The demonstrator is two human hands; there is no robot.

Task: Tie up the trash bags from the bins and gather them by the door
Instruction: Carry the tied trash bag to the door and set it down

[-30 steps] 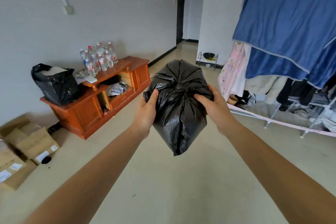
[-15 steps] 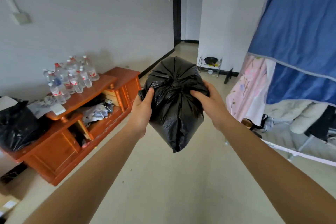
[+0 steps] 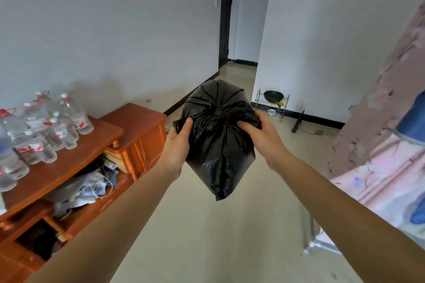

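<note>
Beige floor [image 3: 207,236], white walls. Tied black trash bag [image 3: 218,156] held midair btwn left hand [image 3: 177,147] & right hand [image 3: 264,138], both gripping sides.

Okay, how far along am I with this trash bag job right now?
Done: the black trash bag looks tied, its mouth gathered into a knot on top. In hand: your left hand and right hand hold it by its sides, up off the floor, facing the hallway. Left: setting it down by the door, which isn't clearly in view, plus any other bags; none show here.
</note>
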